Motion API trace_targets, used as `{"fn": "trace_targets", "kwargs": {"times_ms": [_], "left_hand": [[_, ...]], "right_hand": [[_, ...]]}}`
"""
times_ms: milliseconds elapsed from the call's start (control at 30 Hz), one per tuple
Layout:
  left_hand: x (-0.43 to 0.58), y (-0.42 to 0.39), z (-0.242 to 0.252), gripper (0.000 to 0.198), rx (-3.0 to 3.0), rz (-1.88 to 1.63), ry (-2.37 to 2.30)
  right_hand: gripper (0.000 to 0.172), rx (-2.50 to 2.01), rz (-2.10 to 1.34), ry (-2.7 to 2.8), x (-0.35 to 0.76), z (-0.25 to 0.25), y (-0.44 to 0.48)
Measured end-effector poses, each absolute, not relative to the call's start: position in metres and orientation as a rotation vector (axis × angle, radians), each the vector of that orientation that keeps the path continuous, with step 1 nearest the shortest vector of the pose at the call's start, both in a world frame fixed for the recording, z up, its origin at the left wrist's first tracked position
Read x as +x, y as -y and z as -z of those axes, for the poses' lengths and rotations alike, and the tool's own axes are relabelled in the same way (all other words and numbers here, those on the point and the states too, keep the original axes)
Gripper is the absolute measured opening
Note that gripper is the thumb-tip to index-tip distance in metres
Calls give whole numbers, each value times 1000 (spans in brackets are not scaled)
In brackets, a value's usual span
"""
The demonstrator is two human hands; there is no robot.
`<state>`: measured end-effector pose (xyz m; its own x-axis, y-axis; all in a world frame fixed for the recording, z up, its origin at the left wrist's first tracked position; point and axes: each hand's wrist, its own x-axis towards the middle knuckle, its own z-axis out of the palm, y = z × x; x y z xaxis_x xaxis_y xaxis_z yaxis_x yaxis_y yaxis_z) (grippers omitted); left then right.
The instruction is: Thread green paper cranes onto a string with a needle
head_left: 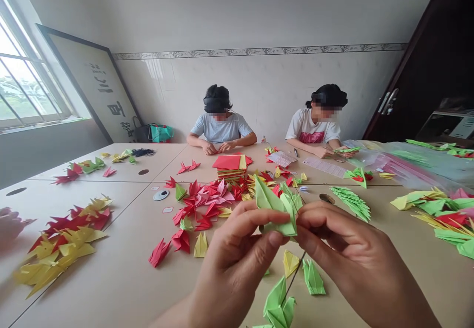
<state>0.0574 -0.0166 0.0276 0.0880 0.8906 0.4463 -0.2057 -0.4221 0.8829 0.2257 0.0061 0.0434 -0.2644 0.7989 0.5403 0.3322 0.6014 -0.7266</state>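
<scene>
A light green origami crane [272,202] is held up above the table between both my hands. My left hand [240,241] pinches its folded body between thumb and fingers. My right hand [340,244] is closed at the crane's right edge, thumb and fingertips pressed together on it; exactly which part they grip is hidden. Below my hands lie another green crane [277,306], a green folded piece [313,277] and a small yellow one [291,263]. Left of my hands spreads a pile of red and pink folded cranes [207,195].
A stack of red and yellow paper squares [231,166] stands mid-table. Strung yellow and red cranes [66,244] lie at left, near another person's blurred hand [13,224]. A green row [351,202] and plastic bags [411,163] are at right. Two people [222,130] sit opposite, hands on paper.
</scene>
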Motion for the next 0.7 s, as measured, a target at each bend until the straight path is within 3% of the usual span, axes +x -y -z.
{"fn": "trace_targets", "kwargs": {"times_ms": [367,433,700], "left_hand": [[40,-2,-33,27,1515,-1538,-754],[34,-8,-30,27,1498,-1538,-814],[26,-25,-18,32,1581,-1517,-929]], "right_hand": [[10,-992,-593,1726,221,-32,-21],[15,-978,-622,1628,221,-27,-22],[24,-932,-1343,1320,201,-25,-18]]}}
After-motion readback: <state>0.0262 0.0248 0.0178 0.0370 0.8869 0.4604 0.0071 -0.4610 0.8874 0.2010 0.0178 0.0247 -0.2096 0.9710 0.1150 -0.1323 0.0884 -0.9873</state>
